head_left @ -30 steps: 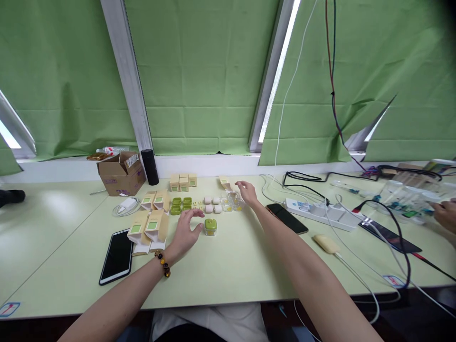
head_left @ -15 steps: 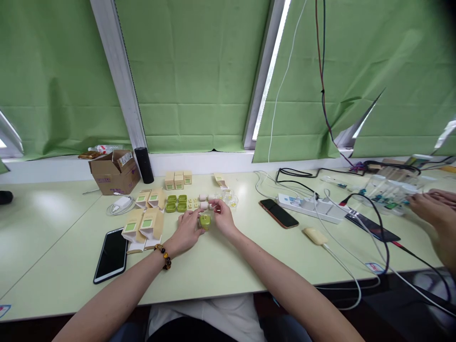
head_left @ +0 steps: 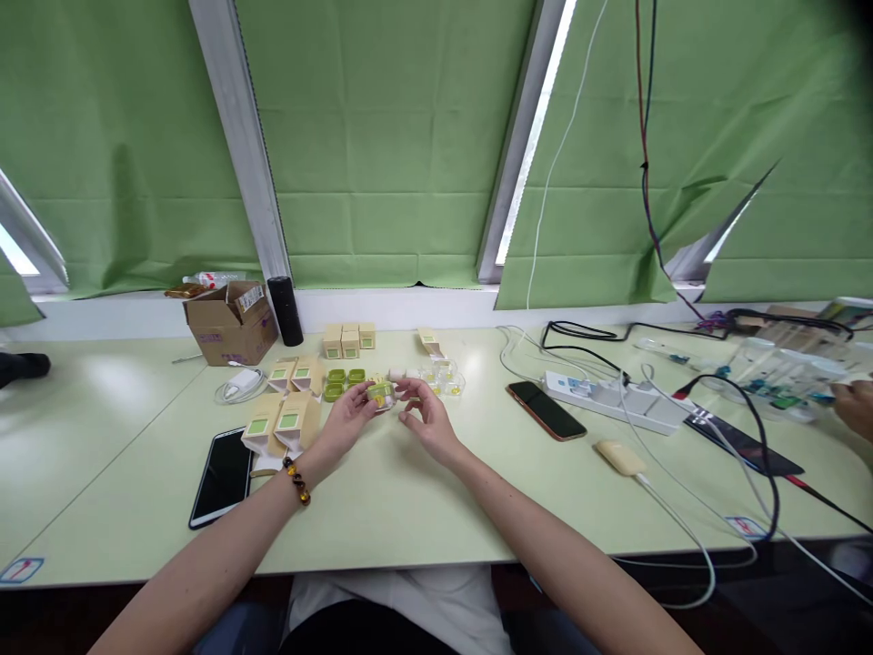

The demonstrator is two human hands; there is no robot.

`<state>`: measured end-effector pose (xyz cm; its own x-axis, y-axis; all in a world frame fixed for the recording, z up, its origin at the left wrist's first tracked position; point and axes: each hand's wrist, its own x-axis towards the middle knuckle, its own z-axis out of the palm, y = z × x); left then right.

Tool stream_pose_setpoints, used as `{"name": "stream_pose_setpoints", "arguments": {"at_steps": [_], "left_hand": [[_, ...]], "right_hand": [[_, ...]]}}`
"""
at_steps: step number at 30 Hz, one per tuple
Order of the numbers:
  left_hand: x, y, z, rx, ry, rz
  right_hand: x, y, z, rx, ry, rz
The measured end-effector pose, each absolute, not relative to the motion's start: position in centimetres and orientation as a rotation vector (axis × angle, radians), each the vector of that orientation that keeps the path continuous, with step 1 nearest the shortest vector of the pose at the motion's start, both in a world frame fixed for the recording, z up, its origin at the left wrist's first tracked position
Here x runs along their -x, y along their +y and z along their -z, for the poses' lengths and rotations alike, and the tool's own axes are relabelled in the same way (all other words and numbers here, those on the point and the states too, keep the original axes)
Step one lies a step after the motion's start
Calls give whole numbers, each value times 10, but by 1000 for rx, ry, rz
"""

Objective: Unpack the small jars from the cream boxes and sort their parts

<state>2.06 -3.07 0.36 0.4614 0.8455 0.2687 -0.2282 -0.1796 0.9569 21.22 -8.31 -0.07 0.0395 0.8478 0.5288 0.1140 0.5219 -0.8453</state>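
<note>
My left hand [head_left: 346, 420] has its thumb and fingers closed around a small clear container with a green part [head_left: 382, 391]. Something yellow and something pale show through its side. My right hand [head_left: 431, 423] is just right of it, thumb and fingers apart, fingertips close to the container's edge; whether they touch it I cannot tell. Behind the hands are small green square trays [head_left: 336, 387], partly covered by my left fingers. Pale pink-white cylinders [head_left: 396, 374] lie beyond the container, and clear round cups [head_left: 450, 380] with yellow bits are behind my right hand.
Opened cream boxes [head_left: 298, 423] and a phone [head_left: 222, 478] lie left; small closed boxes [head_left: 350, 341] stand behind. A cardboard box [head_left: 228, 332] and black cylinder [head_left: 285, 311] are farther back. Right are another phone [head_left: 546, 411], a power strip [head_left: 614, 405], cables and another person's hand [head_left: 856, 408].
The container in my left hand has been lifted and tilted, so its clear side shows. My right hand has come away from the pale cylinders and its fingers have spread. The view has shifted slightly.
</note>
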Motion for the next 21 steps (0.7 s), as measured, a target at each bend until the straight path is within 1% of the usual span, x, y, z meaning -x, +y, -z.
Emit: {"name": "stream_pose_setpoints", "arguments": {"at_steps": [5, 11, 17, 21], "left_hand": [[-26, -43, -2, -1405, 570, -1106], [-27, -53, -9, -1379, 528, -1109], [-22, -58, -13, -1162, 396, -1004], [-23, -63, -13, -1124, 341, -907]], "right_hand": [[-202, -94, -4, 879, -1503, -683], [-199, -93, -6, 860, -1431, -716], [-198, -95, -8, 870, -1373, -699], [-197, -96, -6, 928, -1361, -682]]}}
